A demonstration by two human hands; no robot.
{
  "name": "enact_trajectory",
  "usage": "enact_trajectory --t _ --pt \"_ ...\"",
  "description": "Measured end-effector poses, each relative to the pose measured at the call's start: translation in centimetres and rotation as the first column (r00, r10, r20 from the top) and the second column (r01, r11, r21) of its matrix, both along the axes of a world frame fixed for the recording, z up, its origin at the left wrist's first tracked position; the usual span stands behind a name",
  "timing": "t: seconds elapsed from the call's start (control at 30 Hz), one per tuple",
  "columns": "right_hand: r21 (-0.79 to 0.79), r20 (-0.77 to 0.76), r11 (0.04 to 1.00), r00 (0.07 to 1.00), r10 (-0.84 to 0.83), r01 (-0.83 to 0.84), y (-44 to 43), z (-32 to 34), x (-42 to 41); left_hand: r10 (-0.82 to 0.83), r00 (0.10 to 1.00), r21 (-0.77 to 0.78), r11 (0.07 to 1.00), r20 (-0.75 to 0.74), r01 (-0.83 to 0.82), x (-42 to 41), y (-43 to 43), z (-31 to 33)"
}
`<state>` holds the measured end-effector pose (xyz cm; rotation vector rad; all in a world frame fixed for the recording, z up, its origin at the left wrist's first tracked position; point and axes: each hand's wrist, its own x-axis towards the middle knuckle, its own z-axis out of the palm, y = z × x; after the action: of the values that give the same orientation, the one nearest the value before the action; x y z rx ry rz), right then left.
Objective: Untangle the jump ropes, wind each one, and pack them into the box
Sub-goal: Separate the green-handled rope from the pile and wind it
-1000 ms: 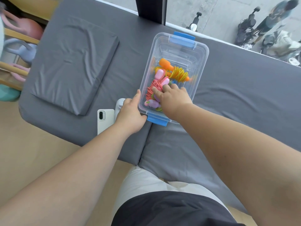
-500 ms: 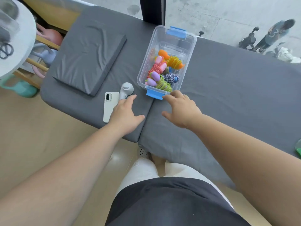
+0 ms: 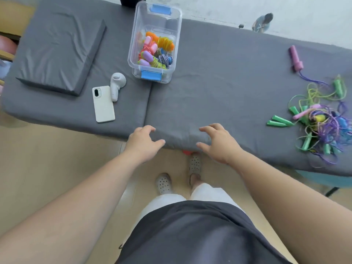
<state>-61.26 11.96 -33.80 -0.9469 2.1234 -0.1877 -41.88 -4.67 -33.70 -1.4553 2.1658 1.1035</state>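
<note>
A clear plastic box (image 3: 176,33) with blue latches stands on the grey padded table, holding several wound jump ropes (image 3: 155,51) in orange, pink, purple and green. A tangled heap of jump ropes (image 3: 320,121) with green, pink and purple handles lies at the table's right end. One purple handle (image 3: 295,58) lies apart behind the heap. My left hand (image 3: 142,143) and my right hand (image 3: 217,143) hover over the table's near edge, both with fingers spread and holding nothing.
A white phone (image 3: 103,103) and a white controller (image 3: 116,85) lie left of the box. A grey cushion (image 3: 57,54) covers the table's left end. My feet in grey clogs (image 3: 163,183) stand on the beige floor below the table edge (image 3: 171,143).
My right hand left the box and my left hand let go of its side. Both drew back to the table's near edge. The view pulled back, revealing the tangled heap at right.
</note>
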Motion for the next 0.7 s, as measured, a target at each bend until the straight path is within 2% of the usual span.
enact_trajectory --t 0.17,0.3,0.5,0.7 --pt "0.040 -0.011 0.983 0.984 -0.180 0.180 7.7 1.7 0.0 -0.107 0.993 0.040 0.993 -0.041 0.109 -1.6 5.7 1.3" --pt "0.032 -0.004 0.925 0.925 -0.379 0.379 15.2 2.0 -1.8 -0.218 0.975 0.078 0.972 -0.053 0.221 -5.4 10.1 2.2" --pt "0.014 0.033 0.815 0.814 -0.580 0.579 27.9 1.1 -7.3 -0.384 0.921 0.086 0.918 -0.058 0.388 -16.1 20.0 2.6" --pt "0.084 0.047 0.757 0.757 -0.652 0.648 41.8 -0.6 -16.0 -0.530 0.848 0.085 0.845 -0.009 0.529 -27.9 33.4 1.0"
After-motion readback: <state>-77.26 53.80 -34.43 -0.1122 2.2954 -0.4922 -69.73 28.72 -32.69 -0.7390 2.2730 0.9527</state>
